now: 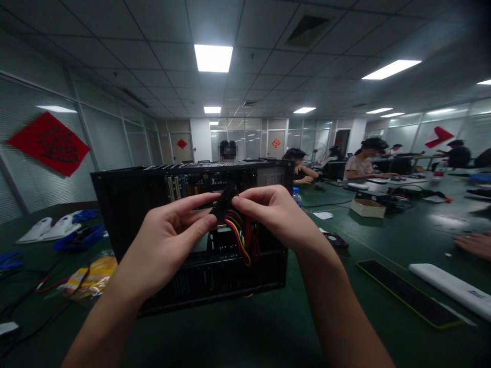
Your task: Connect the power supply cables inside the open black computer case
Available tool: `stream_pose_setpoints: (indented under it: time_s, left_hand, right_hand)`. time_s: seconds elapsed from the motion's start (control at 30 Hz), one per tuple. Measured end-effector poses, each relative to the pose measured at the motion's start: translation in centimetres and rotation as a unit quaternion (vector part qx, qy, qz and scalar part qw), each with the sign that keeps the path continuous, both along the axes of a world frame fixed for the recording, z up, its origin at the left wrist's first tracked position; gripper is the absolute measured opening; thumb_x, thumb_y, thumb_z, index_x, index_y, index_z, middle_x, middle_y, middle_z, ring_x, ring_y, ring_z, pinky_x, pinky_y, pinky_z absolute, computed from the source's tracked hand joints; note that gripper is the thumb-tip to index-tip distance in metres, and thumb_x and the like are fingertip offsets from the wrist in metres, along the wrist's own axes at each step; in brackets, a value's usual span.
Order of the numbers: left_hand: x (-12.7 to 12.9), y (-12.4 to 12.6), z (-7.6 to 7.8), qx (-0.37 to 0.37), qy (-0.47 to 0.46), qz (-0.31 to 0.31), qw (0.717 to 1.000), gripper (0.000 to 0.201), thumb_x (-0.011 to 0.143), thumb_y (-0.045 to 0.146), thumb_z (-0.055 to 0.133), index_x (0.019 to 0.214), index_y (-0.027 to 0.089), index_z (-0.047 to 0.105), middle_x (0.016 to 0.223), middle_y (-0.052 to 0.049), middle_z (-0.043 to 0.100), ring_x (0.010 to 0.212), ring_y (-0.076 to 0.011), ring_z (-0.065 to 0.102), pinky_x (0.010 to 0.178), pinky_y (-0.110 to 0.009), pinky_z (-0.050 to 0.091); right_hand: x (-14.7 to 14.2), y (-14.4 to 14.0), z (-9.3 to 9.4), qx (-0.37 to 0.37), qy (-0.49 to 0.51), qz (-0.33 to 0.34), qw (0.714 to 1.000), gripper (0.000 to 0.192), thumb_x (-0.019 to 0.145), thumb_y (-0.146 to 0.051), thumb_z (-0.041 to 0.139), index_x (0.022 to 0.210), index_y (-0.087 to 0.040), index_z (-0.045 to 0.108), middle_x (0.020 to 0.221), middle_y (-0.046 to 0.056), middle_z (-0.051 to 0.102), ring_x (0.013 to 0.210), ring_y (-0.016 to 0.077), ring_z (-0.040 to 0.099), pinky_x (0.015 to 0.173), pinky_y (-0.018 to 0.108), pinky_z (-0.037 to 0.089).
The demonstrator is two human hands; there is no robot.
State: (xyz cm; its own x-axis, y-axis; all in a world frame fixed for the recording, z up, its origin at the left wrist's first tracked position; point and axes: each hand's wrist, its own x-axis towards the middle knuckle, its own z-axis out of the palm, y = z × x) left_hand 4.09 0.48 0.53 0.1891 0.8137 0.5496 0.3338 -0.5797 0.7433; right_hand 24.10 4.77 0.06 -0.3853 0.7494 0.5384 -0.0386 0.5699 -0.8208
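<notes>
Green table (268, 327) bears an open computer case (126, 204); perhaps a phone (406, 294); white bar (452, 289).

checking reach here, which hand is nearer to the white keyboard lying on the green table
Right. The right hand pinches the black connector on the side toward the white keyboard, which lies low at the right. The left hand grips the connector from the far side.

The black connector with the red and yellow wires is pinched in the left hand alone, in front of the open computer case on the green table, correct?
Not quite. The head view shows both hands on the black connector: the left hand and the right hand pinch it together. The rest holds: wires, computer case, green table.
</notes>
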Motion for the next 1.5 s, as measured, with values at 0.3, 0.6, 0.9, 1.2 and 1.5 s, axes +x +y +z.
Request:
stream_pose_setpoints:
  time_s: [0.3,0.6,0.9,1.2,1.5]
  left_hand:
    - [-1.1,1.3,-0.6,0.090,0.087,-0.001,0.992,0.055,0.083,0.048,0.066,0.129,0.020,0.060,0.108,-0.011,0.075,0.091,-0.0253,0.073,0.080,-0.034,0.061]
    - [-0.9,1.9,-1.9,0.249,0.120,0.048,0.960,0.026,0.090,0.028,0.058,0.112,0.021,0.070,0.091,-0.002,0.078,0.079,-0.0160,0.074,0.078,-0.024,0.060]
    - [0.6,1.9,-2.3,0.316,0.210,0.090,0.921,0.031,0.091,0.026,0.055,0.120,0.018,0.067,0.111,-0.007,0.074,0.095,-0.0188,0.072,0.089,-0.029,0.057]
    - [0.0,3.6,-2.8,0.287,0.225,0.131,0.922,0.022,0.091,0.027,0.057,0.107,0.017,0.068,0.101,-0.005,0.075,0.087,-0.0158,0.071,0.085,-0.025,0.055]
    - [-0.8,5.5,-3.6,0.246,0.277,0.128,0.920,0.024,0.093,0.028,0.050,0.105,0.019,0.069,0.099,-0.007,0.075,0.089,-0.0195,0.071,0.082,-0.026,0.053]
  right_hand:
    - [-0.1,0.6,-0.4,-0.006,-0.003,0.037,0.999,0.037,0.079,-0.048,0.071,0.086,-0.012,0.075,0.077,0.004,0.068,0.066,0.0121,0.056,0.058,0.023,0.043]
    - [-0.7,0.4,-0.2,0.046,0.015,-0.034,0.998,0.037,0.079,-0.050,0.069,0.080,-0.013,0.071,0.071,0.001,0.063,0.063,0.0112,0.053,0.055,0.021,0.039]
    - [-0.2,0.9,-0.5,0.148,-0.037,-0.149,0.977,0.049,0.092,-0.053,0.051,0.062,-0.015,0.056,0.057,-0.003,0.045,0.055,0.0095,0.039,0.049,0.023,0.028]
    - [1.2,2.2,-1.2,0.265,-0.263,-0.071,0.925,0.027,0.093,-0.014,0.046,0.116,-0.016,0.058,0.111,0.009,0.064,0.100,0.0184,0.059,0.090,0.034,0.046]
    - [-3.0,4.1,-2.9,0.435,-0.342,-0.253,0.793,0.040,0.093,-0.008,0.043,0.131,-0.018,0.050,0.132,0.013,0.052,0.118,0.0254,0.048,0.093,0.039,0.048]
